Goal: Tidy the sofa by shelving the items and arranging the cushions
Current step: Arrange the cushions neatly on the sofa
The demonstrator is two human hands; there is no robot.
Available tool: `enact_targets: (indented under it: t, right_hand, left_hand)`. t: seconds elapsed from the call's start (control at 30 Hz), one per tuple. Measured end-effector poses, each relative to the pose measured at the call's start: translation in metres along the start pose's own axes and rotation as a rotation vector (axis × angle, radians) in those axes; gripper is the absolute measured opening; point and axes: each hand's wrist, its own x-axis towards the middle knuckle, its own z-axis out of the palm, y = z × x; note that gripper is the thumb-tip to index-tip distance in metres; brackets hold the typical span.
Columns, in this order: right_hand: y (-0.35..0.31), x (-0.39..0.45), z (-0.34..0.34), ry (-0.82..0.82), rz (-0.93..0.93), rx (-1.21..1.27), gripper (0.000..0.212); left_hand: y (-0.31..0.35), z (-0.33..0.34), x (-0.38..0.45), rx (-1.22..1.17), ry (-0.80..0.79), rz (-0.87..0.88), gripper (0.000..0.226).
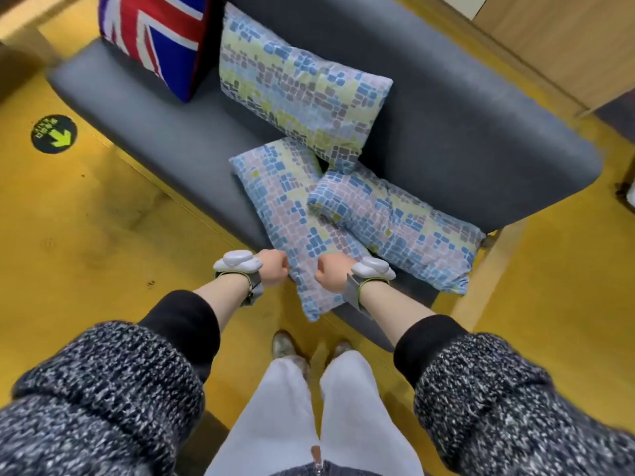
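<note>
A grey sofa [147,132] carries four cushions. A Union Jack cushion [154,32] stands at the back left, and a blue-green mosaic cushion [295,94] leans against the backrest beside it. Two more mosaic cushions lie flat on the seat. The front cushion [292,214] hangs over the seat's front edge, and the right cushion [395,228] overlaps its far end. My left hand [273,271] is curled at the front cushion's left edge. My right hand [331,274] is curled on its near end. Both seem to grip its fabric.
The floor [86,218] is yellow, with a round black sticker [54,133] bearing an arrow at the left. Light wooden panelling [556,39] runs behind the sofa at the upper right. My legs and shoes [285,345] stand just in front of the seat.
</note>
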Motion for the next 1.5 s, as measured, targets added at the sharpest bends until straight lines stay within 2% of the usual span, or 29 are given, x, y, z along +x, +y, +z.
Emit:
enact_targets:
  t: [0.2,0.4,0.67,1.03,1.17,1.27,1.37,1.5]
  right_hand:
    - [-0.042,0.026,-0.012,0.091,-0.011,-0.025,0.019]
    - [-0.065,0.067,-0.033,0.102,0.015,-0.005,0.019]
    - [-0.11,0.135,-0.093,0.062,0.05,0.045,0.025]
    - [-0.171,0.199,-0.166,0.094,0.143,0.145,0.018]
    - [-0.206,0.246,-0.196,0.117,0.248,0.22,0.011]
    - [-0.233,0.283,-0.226,0.086,0.332,0.205,0.014]
    - [-0.268,0.327,-0.263,0.062,0.32,0.179,0.021]
    - [-0.321,0.392,-0.32,0.107,0.24,0.164,0.031]
  left_hand:
    - [-0.035,-0.027,-0.001,0.009,0.036,-0.007,0.027]
    - [-0.057,-0.063,0.022,0.068,0.026,0.017,0.027]
    - [-0.09,-0.15,0.066,0.101,-0.006,0.049,0.027]
    - [-0.139,-0.26,0.129,0.244,-0.084,0.16,0.027]
    - [-0.182,-0.314,0.169,0.323,-0.132,0.217,0.031]
    - [-0.215,-0.358,0.2,0.313,-0.165,0.237,0.032]
    - [-0.256,-0.405,0.229,0.276,-0.171,0.215,0.033]
    - [-0.308,-0.467,0.269,0.277,-0.087,0.14,0.031]
